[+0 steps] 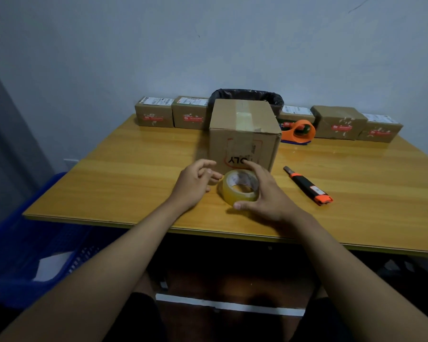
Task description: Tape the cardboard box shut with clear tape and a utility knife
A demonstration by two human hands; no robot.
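Note:
A brown cardboard box [242, 134] stands in the middle of the wooden table [124, 174], flaps closed, with a strip of tape along its top. In front of it lies a roll of clear tape [237, 190], flat on the table. My right hand [265, 193] wraps the roll from the right, thumb at its near edge and fingers over its far side. Just left of the roll hovers my left hand [195, 183], fingers apart and curled, holding nothing. A black and orange utility knife [307, 186] lies to the right, blade end pointing away.
Several small labelled parcels [153, 114] line the table's back edge. An orange tape dispenser [299, 132] sits behind the box at the right. A black-lined bin [272, 97] stands behind the box. A blue crate [35, 243] is on the floor at the left.

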